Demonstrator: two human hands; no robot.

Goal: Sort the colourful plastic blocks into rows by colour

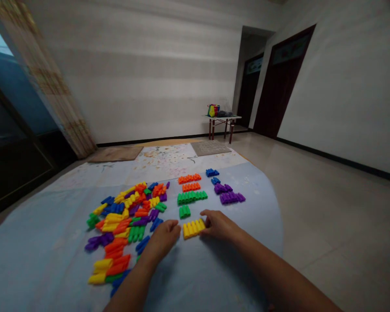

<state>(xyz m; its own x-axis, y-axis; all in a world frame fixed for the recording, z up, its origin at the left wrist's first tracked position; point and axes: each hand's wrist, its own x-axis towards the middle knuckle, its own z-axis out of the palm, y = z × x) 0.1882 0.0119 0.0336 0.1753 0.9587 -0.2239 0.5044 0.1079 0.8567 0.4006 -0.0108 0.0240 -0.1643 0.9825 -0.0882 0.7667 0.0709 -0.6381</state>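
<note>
A row of joined yellow tube-shaped plastic blocks (194,228) lies on the light blue tablecloth in front of me. My right hand (216,225) grips its right end, with the index finger above and the thumb low at the side. Just off the row's left end, my left hand (165,237) is curled with its fingers drawn together, and no block shows in it. Beyond the yellow row are a short green row (184,212), a longer green row (192,197) and two orange rows (191,187). Purple rows (232,198) and small blue groups (212,172) lie farther right.
A mixed heap of coloured blocks (123,216) spreads over the left of the round table (256,208). A brown mat (117,154) and a grey mat (210,148) lie at the far edge. A small side table (235,117) holding a colourful bag (213,110) stands by the wall.
</note>
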